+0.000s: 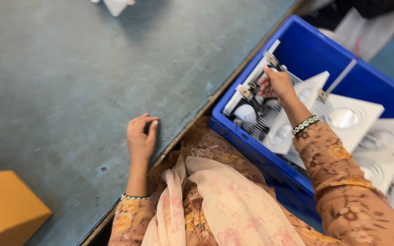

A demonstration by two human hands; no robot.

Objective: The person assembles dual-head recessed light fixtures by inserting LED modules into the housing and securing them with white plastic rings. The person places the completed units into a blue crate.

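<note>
A: Where are the hands?
B: I note left hand resting flat on the grey table; right hand gripping a white square light fitting inside the blue crate.
A: Elsewhere?
B: Orange box, table's near corner.

Bright, even light, prob. daylight from above. The grey counter looks soft and a bit washed out, w/ a pale shine near the top. Small dark shadow under the left hand. The blue bin is very strong in colour, and the white lamp parts inside glare so much some detail is lost. Right hand is a little blurry. Corners look smeared and out of focus, esp. the orange box bottom left.
</note>
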